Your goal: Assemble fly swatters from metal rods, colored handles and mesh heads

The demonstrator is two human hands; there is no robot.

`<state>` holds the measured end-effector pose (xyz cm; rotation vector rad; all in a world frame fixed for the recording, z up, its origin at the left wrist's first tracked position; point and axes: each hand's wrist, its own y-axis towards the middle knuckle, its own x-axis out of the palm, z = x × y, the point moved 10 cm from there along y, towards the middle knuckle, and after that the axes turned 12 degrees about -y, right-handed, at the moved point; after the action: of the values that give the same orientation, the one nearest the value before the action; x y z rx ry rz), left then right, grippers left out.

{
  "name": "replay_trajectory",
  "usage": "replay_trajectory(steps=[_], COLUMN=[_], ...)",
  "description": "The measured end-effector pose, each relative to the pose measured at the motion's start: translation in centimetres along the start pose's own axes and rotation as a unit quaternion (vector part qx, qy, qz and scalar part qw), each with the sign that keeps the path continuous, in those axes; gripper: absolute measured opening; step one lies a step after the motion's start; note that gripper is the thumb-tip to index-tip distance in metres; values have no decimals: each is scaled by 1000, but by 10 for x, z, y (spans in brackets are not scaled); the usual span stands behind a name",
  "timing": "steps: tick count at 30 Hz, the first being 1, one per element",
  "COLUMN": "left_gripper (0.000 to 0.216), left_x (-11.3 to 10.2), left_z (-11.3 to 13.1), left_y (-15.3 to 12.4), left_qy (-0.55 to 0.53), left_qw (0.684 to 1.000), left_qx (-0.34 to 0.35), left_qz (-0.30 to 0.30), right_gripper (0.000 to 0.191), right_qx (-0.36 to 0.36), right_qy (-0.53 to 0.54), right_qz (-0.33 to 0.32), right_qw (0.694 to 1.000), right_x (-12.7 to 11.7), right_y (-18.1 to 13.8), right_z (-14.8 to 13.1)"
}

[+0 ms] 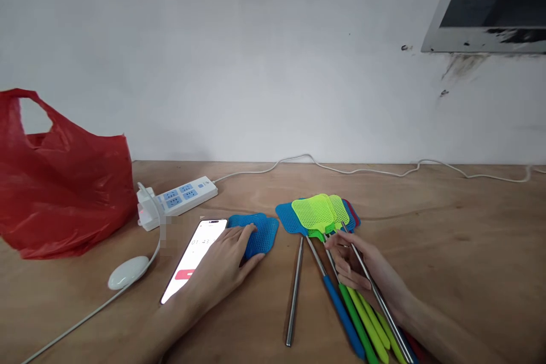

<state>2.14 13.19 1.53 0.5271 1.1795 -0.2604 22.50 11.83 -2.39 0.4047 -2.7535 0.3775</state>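
Observation:
My left hand (232, 253) lies over a few blue mesh fly swatter heads (265, 234), its fingers on top of them and the thumb apart along the near edge. Between the thumb and fingers of my right hand (362, 267) is a slim metal rod (381, 300), slanting down towards me. Under and beside that hand lies a fanned pile of fly swatters with yellow-green heads (314, 213), blue and dark red ones partly covered. Their handles, such as a blue handle (341, 313) and a green handle (357, 324), point towards me. A loose metal rod (295, 296) rests between my hands.
A lit phone (209, 233) with a timer lies partly under my left forearm. Behind it are a white power strip (187, 196) and a white oval device (128, 273) on a cable. A red plastic bag (68, 187) stands at the left. A white wall closes off the wooden table (469, 227).

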Motion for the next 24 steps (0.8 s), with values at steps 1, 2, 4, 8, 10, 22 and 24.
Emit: replay_trajectory(steps=[1,2,4,8,10,22,24], left_gripper=[46,45,45,52,54,24,21], left_x=[1,1,1,4,6,-8,-1], left_z=[2,3,4,1,0,38,49], left_y=[0,0,1,0,-1,-8,-12], left_qy=[4,8,13,20,22,-122,-149], left_qw=[1000,1000,1000,1000,1000,989,981], left_qx=[6,10,15,6,3,84,108], left_qz=[-3,-4,-7,-17,-21,-26,-66], right_gripper=[30,30,30,39,44,45,50], right_qx=[-2,-3,-1,5,-8,-60,-47], right_qy=[1,3,8,21,16,-176,-220], right_qz=[1,2,2,28,77,144,115], right_qw=[1000,1000,1000,999,997,972,968], right_x=[0,0,1,-4,-14,-21,-14], right_y=[0,0,0,-1,-3,-2,-1], right_z=[0,-1,0,1,-3,-14,-9])
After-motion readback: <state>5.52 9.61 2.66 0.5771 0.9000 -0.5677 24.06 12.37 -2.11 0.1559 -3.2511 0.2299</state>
